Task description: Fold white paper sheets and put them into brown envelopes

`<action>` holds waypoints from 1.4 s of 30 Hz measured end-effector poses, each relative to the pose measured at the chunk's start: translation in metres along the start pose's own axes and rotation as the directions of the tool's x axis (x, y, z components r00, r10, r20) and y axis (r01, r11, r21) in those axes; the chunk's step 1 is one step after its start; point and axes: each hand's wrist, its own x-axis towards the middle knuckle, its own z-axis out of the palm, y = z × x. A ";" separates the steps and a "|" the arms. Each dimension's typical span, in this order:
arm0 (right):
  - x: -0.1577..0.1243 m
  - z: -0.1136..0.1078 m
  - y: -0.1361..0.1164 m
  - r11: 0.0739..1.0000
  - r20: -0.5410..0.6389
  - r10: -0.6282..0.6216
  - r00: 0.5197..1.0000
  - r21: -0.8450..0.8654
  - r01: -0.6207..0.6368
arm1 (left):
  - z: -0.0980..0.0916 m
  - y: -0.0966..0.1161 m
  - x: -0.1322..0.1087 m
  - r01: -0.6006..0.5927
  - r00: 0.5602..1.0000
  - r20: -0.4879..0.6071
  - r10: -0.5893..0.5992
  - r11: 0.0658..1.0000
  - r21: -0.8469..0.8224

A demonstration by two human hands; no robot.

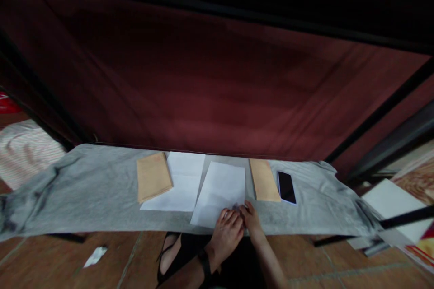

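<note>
Resting palm-down over the near right corner of a white sheet [222,187], the left hand [228,228] (a dark band circles its wrist) keeps its fingers close together and slightly bent. The right hand [250,217] sits just beside it at the sheet's right edge, fingers curled inward; whether either one grips the paper, I cannot tell. That sheet lies flat near the middle of the grey cloth-covered worktop [101,189], its near edge close to the worktop's front. Just to its left is a second white sheet [186,180], partly covered by a brown paper pile [154,178]. Right of the hands' sheet, and apart from it, lies a brown paper piece [264,180], with a phone [286,187], screen dark, just beside that. A dark red panel [203,99] rises behind the worktop.
</note>
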 end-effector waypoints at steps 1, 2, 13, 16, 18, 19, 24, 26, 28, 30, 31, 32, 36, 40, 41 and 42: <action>0.003 -0.001 0.000 1.000 -0.014 -0.001 1.000 0.000 0.001 | 0.000 -0.002 -0.001 0.010 1.000 -0.012 -0.010 1.000 -0.020; 0.007 -0.003 0.000 1.000 -0.030 -0.011 0.999 -0.013 0.011 | -0.001 -0.006 -0.003 0.031 0.999 -0.021 -0.031 0.999 -0.028; 0.008 -0.013 0.012 0.746 -0.128 -0.345 0.930 -0.638 0.190 | 0.013 -0.094 -0.027 0.183 0.980 0.021 -0.196 0.944 0.273; 0.000 -0.003 0.015 0.532 0.043 -0.491 0.870 -0.776 0.338 | 0.016 -0.097 -0.028 0.172 0.981 0.038 -0.191 0.939 0.297; 0.001 0.004 0.014 0.427 0.174 -0.537 0.826 -0.788 0.444 | 0.015 -0.098 -0.026 0.169 0.980 0.046 -0.192 0.937 0.307; 0.003 0.007 0.014 0.393 0.218 -0.545 0.809 -0.787 0.476 | 0.014 -0.097 -0.024 0.169 0.980 0.048 -0.193 0.935 0.313; 0.016 0.018 0.021 0.292 0.273 -0.552 0.788 -0.822 0.490 | 0.014 -0.093 -0.005 0.128 0.988 0.039 -0.149 0.938 0.323; 0.019 0.020 0.026 0.253 0.270 -0.563 0.781 -0.844 0.474 | 0.018 -0.092 0.002 0.107 0.991 0.041 -0.128 0.938 0.330; 0.020 0.021 0.030 0.220 0.264 -0.576 0.774 -0.861 0.458 | 0.022 -0.094 0.009 0.113 0.990 0.040 -0.135 0.931 0.348; 0.020 0.022 0.033 0.203 0.256 -0.592 0.764 -0.870 0.449 | 0.025 -0.100 0.012 0.136 0.987 0.034 -0.159 0.923 0.361; 0.020 0.022 0.034 0.199 0.253 -0.602 0.758 -0.871 0.449 | 0.025 -0.104 0.012 0.152 0.984 0.029 -0.174 0.919 0.363; 0.019 0.022 0.034 0.199 0.248 -0.611 0.751 -0.871 0.449 | 0.025 -0.108 0.013 0.168 0.982 0.024 -0.190 0.917 0.363; 0.019 0.023 0.035 0.211 0.227 -0.632 0.741 -0.870 0.446 | 0.023 -0.116 0.014 0.259 0.961 -0.007 -0.276 0.891 0.372; 0.018 0.024 0.035 0.219 0.222 -0.632 0.743 -0.868 0.445 | 0.029 -0.103 0.021 0.206 0.970 0.051 -0.237 0.915 0.347; 0.018 0.024 0.035 0.221 0.223 -0.631 0.743 -0.867 0.447 | 0.031 -0.098 0.023 0.160 0.977 0.081 -0.196 0.932 0.326; 0.018 0.024 0.035 0.223 0.224 -0.631 0.743 -0.864 0.450 | 0.033 -0.093 0.026 0.119 0.982 0.106 -0.158 0.944 0.307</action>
